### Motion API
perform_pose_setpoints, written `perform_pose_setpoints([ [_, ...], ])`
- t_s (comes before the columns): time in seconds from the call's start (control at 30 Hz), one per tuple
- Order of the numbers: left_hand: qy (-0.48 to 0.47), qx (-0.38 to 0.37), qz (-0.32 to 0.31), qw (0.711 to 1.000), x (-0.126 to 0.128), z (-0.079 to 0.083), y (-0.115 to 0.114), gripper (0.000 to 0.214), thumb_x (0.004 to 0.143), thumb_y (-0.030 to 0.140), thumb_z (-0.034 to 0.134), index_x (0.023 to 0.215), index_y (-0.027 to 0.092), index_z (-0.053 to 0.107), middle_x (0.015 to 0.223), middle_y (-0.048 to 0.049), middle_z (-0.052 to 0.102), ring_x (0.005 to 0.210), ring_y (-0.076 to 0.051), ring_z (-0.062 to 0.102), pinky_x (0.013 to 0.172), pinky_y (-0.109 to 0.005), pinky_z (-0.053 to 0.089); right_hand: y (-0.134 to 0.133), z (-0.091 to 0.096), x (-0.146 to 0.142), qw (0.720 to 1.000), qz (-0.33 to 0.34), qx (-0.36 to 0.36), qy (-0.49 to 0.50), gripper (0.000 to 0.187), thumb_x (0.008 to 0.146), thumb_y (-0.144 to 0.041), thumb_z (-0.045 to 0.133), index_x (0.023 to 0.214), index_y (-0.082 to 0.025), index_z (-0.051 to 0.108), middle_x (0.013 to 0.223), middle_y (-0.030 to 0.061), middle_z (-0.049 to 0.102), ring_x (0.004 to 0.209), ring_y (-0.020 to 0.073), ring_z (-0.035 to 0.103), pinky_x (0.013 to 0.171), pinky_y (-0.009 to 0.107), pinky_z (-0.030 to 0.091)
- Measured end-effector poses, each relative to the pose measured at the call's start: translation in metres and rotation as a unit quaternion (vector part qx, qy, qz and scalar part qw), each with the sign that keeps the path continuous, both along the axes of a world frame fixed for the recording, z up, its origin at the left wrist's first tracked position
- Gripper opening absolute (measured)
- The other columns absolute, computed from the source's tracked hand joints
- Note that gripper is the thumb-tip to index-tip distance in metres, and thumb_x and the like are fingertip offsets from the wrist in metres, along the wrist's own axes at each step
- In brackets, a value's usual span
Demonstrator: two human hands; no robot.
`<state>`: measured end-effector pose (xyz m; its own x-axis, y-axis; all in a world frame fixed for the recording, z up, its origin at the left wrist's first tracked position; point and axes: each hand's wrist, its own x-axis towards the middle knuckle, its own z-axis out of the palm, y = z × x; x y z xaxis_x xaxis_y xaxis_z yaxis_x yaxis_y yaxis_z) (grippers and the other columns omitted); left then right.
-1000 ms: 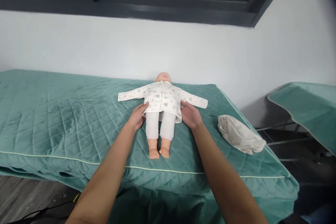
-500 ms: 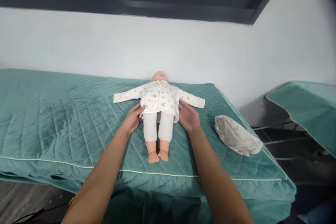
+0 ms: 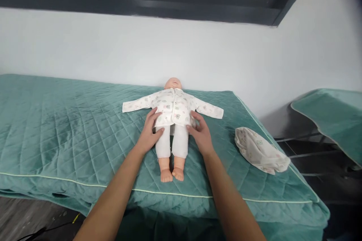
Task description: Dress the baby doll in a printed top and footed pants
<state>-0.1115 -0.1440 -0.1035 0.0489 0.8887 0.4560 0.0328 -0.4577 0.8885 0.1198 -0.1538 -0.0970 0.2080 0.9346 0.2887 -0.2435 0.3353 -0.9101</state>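
A baby doll (image 3: 173, 83) lies on its back, head toward the wall and bare feet toward me. It wears a white printed jacket (image 3: 173, 105) with the sleeves spread to both sides, and white leg coverings (image 3: 163, 145). On the left, my left hand (image 3: 148, 132) rests at the jacket's lower edge, its thumb and fingers apart. My right hand (image 3: 201, 133) is at the opposite side of the hem, with thumb and fingers spread over the cloth edge. Neither hand is visibly closed on the fabric.
The doll lies on a bed with a green quilted cover (image 3: 85, 147). A bundled white printed cloth (image 3: 260, 151) sits to the right, near the bed's edge. Behind are a white wall (image 3: 127, 49) and a dark window frame (image 3: 183, 3). Another green-covered surface (image 3: 333, 116) stands at the far right.
Both hands have come up from beside the doll's hips onto the edges of the jacket's hem, fingers now over the cloth. The view has shifted slightly; the doll lies as before.
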Motion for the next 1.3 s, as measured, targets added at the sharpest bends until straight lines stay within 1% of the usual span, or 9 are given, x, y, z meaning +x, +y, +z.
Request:
perform_pose_setpoints([
  [0.13, 0.092, 0.049, 0.065, 0.992, 0.004, -0.002, 0.001, 0.047, 0.079, 0.016, 0.071, 0.124, 0.027, 0.065, 0.148, -0.0098, 0.052, 0.144, -0.031, 0.040, 0.126, -0.051, 0.021, -0.013, 0.002, -0.012, 0.976, -0.058, 0.049, -0.203, 0.037, 0.069, -0.019, 0.085, 0.102, -0.032, 0.075, 0.124, 0.0033, 0.059, 0.125, 0.0246, 0.049, 0.122, 0.044, 0.029],
  [0.3, 0.099, 0.054, 0.137, 0.984, 0.004, -0.007, 0.008, 0.021, 0.084, 0.024, 0.068, 0.105, 0.024, 0.072, 0.122, -0.0096, 0.065, 0.122, -0.029, 0.055, 0.114, -0.045, 0.037, -0.010, 0.001, -0.014, 0.958, -0.107, 0.045, -0.261, 0.006, 0.084, -0.028, 0.074, 0.089, -0.028, 0.072, 0.096, 0.0029, 0.061, 0.097, 0.0223, 0.054, 0.101, 0.040, 0.042],
  [0.47, -0.070, -0.050, 0.205, 0.975, -0.005, -0.016, 0.020, 0.016, 0.086, 0.035, 0.065, 0.090, 0.019, 0.065, 0.085, -0.0016, 0.064, 0.080, -0.016, 0.058, 0.078, -0.029, 0.048, 0.001, -0.008, 0.000, 0.988, -0.148, -0.048, 0.000, 0.017, 0.078, -0.032, 0.078, 0.084, -0.020, 0.067, 0.076, -0.0035, 0.060, 0.073, 0.0139, 0.051, 0.076, 0.030, 0.045],
  [0.63, -0.376, -0.115, 0.210, 0.895, -0.015, -0.015, 0.024, 0.032, 0.075, 0.039, 0.075, 0.075, 0.020, 0.049, 0.066, 0.0069, 0.047, 0.060, -0.008, 0.046, 0.059, -0.020, 0.040, 0.004, -0.009, 0.027, 0.975, -0.158, -0.072, 0.140, 0.016, 0.077, -0.031, 0.070, 0.083, -0.022, 0.058, 0.078, -0.0048, 0.064, 0.072, 0.0128, 0.061, 0.073, 0.030, 0.053],
  [0.93, -0.338, -0.105, 0.239, 0.904, -0.019, -0.020, -0.007, 0.027, 0.077, 0.035, 0.072, 0.089, 0.021, 0.051, 0.070, 0.0074, 0.051, 0.059, -0.009, 0.051, 0.061, -0.024, 0.046, -0.062, -0.008, 0.016, 0.953, -0.085, -0.112, 0.270, 0.026, 0.073, -0.019, 0.078, 0.096, -0.023, 0.066, 0.095, -0.0023, 0.070, 0.087, 0.0100, 0.068, 0.082, 0.024, 0.057],
  [1.03, -0.296, -0.092, 0.260, 0.915, -0.021, -0.023, -0.015, 0.027, 0.079, 0.030, 0.069, 0.096, 0.021, 0.050, 0.075, 0.0070, 0.054, 0.059, -0.008, 0.052, 0.061, -0.024, 0.045, -0.089, -0.014, 0.015, 0.969, -0.120, -0.114, 0.181, 0.035, 0.073, -0.025, 0.081, 0.105, -0.025, 0.065, 0.104, 0.0001, 0.069, 0.098, 0.0149, 0.068, 0.088, 0.030, 0.057],
  [1.13, -0.282, -0.092, 0.244, 0.923, -0.023, -0.023, -0.025, 0.027, 0.081, 0.029, 0.068, 0.101, 0.020, 0.052, 0.073, 0.0080, 0.052, 0.058, -0.008, 0.051, 0.060, -0.023, 0.044, -0.108, -0.014, 0.033, 0.974, -0.199, -0.093, -0.061, 0.033, 0.080, -0.033, 0.075, 0.109, -0.024, 0.062, 0.113, 0.0054, 0.067, 0.109, 0.0218, 0.065, 0.098, 0.043, 0.053],
  [1.2, -0.283, -0.094, 0.235, 0.925, -0.025, -0.023, -0.033, 0.029, 0.081, 0.030, 0.069, 0.103, 0.020, 0.053, 0.071, 0.0088, 0.050, 0.057, -0.008, 0.050, 0.060, -0.023, 0.044, -0.116, -0.009, 0.057, 0.920, -0.268, -0.044, -0.284, 0.031, 0.085, -0.034, 0.066, 0.113, -0.023, 0.061, 0.122, 0.0109, 0.064, 0.118, 0.0269, 0.061, 0.106, 0.053, 0.047],
  [1.3, -0.277, -0.095, 0.231, 0.928, -0.028, -0.025, -0.049, 0.030, 0.081, 0.031, 0.070, 0.103, 0.021, 0.053, 0.071, 0.0091, 0.051, 0.057, -0.008, 0.051, 0.060, -0.023, 0.046, -0.123, 0.005, 0.108, 0.764, -0.339, 0.014, -0.549, 0.038, 0.088, -0.032, 0.057, 0.124, -0.018, 0.058, 0.139, 0.0206, 0.056, 0.138, 0.0358, 0.046, 0.116, 0.061, 0.034],
])
